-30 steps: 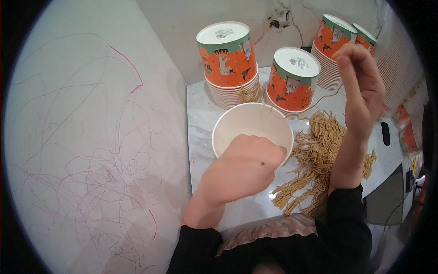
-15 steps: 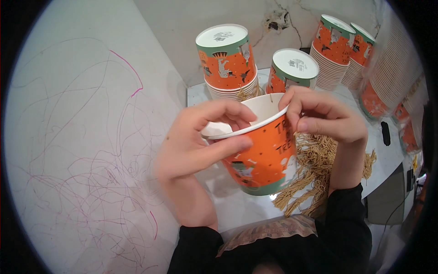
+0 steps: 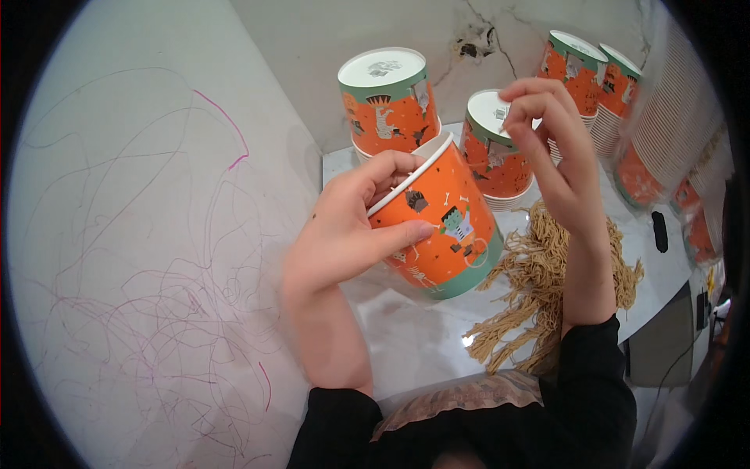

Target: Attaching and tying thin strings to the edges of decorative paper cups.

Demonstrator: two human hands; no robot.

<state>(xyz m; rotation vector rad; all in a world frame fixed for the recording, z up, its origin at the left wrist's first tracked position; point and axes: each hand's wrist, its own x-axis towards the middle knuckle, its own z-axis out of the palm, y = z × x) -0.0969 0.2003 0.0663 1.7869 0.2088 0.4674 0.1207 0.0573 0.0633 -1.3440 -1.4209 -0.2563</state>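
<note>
An orange paper bucket (image 3: 437, 227) with a green base band, a white rim and printed cartoon figures is tilted in my left hand (image 3: 336, 227). The left thumb presses on its outside wall while the fingers reach over the rim into the mouth. My right hand (image 3: 555, 141) is raised apart from the bucket, in front of an upside-down stack. Its fingers are bent and the thumb tip is close to the fingertips, as in a pinch; what they hold, if anything, is too small to make out. Beneath the right forearm lies a heap of tan cords (image 3: 539, 289).
Upside-down stacks of matching buckets stand at the back: one stack (image 3: 387, 109) left of centre, another (image 3: 492, 160) in the middle, more (image 3: 578, 70) at right. Plastic-wrapped stacks (image 3: 664, 117) line the right side. A black object (image 3: 660, 230) lies near them. A scribbled white wall (image 3: 156, 234) rises at left.
My right hand has left the bucket's rim and moved up and to the right. The bucket has turned and tilted in my left hand, showing a different printed side.
</note>
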